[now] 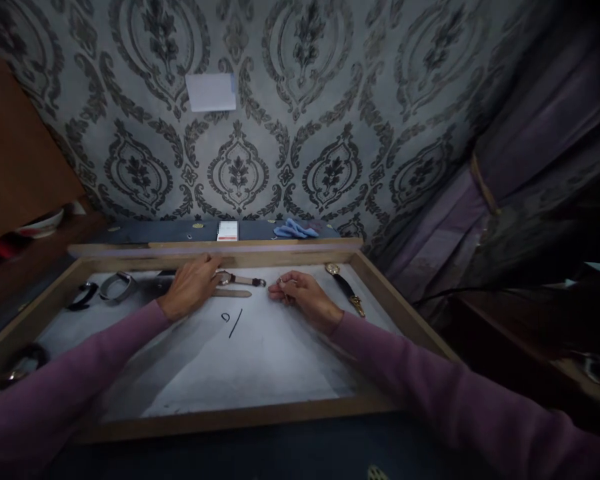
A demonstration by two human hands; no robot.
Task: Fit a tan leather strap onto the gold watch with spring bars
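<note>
A wristwatch point(247, 281) with a dark-edged, pale strap lies in a shallow wooden tray point(190, 423) lined with white. My left hand point(193, 285) grips it at the case, its fingers partly hiding the watch. Just below runs a separate beige strap piece point(234, 293). My right hand point(300, 297) is closed in a pinch to the right of the watch's buckle end, apart from it. Something small and thin shows at those fingertips, too small to name. A dark loop point(225, 317) and a thin black strip point(235, 323) lie nearer me.
A gold watch with black strap point(347, 288) lies at the tray's right. More watches, a grey-banded one point(117, 287) among them, lie at the left. Behind the tray are a phone point(227, 231) and a blue cloth point(296, 229). A purple curtain point(440, 213) hangs at right.
</note>
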